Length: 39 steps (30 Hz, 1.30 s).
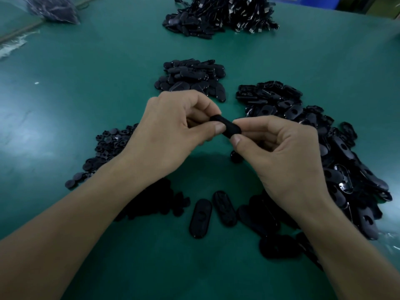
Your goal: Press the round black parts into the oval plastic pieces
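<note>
Both hands meet above the middle of the green table [86,87]. My left hand [171,128] and my right hand [279,152] pinch one black oval plastic piece [227,126] between thumbs and fingers, each at one end. Whether a round part sits in it is hidden by my fingers. A heap of small round black parts [104,152] lies left of my left wrist. A long pile of oval pieces [324,148] runs along the right. Two single oval pieces [200,218] lie between my forearms.
Another heap of black oval pieces [192,79] lies just beyond my hands. At the far edge is a mound of black parts with cords and metal ends [225,16]. A plastic bag of dark parts [54,7] rests at the far left. A lone round part [236,156] lies under my right hand.
</note>
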Available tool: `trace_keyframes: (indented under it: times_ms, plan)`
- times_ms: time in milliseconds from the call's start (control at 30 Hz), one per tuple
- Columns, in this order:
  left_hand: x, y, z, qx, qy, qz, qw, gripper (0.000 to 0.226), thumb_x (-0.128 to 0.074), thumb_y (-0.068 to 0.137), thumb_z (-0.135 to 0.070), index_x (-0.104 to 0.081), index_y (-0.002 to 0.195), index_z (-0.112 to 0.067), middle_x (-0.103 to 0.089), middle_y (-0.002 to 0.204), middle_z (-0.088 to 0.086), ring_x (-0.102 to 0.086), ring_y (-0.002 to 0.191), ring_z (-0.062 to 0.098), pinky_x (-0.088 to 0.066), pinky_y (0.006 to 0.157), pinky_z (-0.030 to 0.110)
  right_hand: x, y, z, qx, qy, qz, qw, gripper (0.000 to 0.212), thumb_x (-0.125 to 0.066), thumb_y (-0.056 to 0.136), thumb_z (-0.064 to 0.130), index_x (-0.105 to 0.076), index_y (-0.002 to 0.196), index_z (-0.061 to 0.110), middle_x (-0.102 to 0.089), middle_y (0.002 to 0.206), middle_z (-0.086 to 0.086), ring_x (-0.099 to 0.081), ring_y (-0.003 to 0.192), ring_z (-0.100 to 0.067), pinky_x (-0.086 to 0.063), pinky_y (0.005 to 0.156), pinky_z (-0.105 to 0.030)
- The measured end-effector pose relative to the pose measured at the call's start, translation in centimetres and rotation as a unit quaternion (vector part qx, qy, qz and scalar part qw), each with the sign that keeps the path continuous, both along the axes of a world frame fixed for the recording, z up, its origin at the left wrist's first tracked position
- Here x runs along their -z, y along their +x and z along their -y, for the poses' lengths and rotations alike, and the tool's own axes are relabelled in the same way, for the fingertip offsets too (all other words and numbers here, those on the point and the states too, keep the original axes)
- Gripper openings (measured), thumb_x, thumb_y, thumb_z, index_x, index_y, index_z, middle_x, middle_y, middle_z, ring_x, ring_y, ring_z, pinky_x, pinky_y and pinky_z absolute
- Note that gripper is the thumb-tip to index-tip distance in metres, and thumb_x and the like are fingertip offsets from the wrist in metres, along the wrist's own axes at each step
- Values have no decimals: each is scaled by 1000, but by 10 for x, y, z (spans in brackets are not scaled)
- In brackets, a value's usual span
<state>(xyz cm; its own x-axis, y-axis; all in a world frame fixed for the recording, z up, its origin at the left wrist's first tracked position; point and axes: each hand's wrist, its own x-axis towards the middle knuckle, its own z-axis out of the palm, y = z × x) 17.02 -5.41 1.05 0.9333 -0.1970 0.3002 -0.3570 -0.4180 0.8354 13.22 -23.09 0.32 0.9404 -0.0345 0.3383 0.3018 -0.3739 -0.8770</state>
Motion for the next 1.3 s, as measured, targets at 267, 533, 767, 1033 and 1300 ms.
trace_keyframes:
  times_ms: [267,533,767,1033,1300]
  plan:
    - [3,8,-4,-1,-44,-15,999,14,-75,88,-19,-71,87,-32,-74,71,-9,-71,65,8,-54,58,16,-1,1,2,98,-35,45,994,25,-66,94,8,-72,111,24,-73,92,19,-70,88,3,-56,80,-16]
    - [-4,40,-20,-150,-50,3,987,12,-74,88,-25,-64,88,-31,-74,68,-11,-71,64,4,-54,58,22,0,-2,4,179,-230,53,955,30,-58,91,5,-71,113,21,-61,96,10,-57,97,-17,-41,88,-14]
    - [-7,73,-17,-185,60,-27,981,12,-71,92,-27,-62,85,-27,-68,65,-9,-63,72,-1,-38,54,11,-2,-4,8,182,-325,-13,928,31,-57,90,11,-69,116,22,-56,94,10,-42,96,-12,-22,82,-15]
    - [2,81,-16,-197,140,-15,970,15,-69,92,-32,-58,82,-29,-68,79,0,-65,93,19,-54,88,40,-1,-5,6,157,-326,-50,931,35,-56,88,17,-66,121,24,-57,97,9,-40,99,-12,-37,91,-30]
    - [-12,54,-5,-195,169,14,966,19,-68,90,-37,-61,73,-32,-64,71,-10,-64,70,14,-55,70,37,-2,-6,6,141,-323,-61,934,37,-58,84,19,-61,120,26,-53,97,12,-42,100,-13,-41,89,-33]
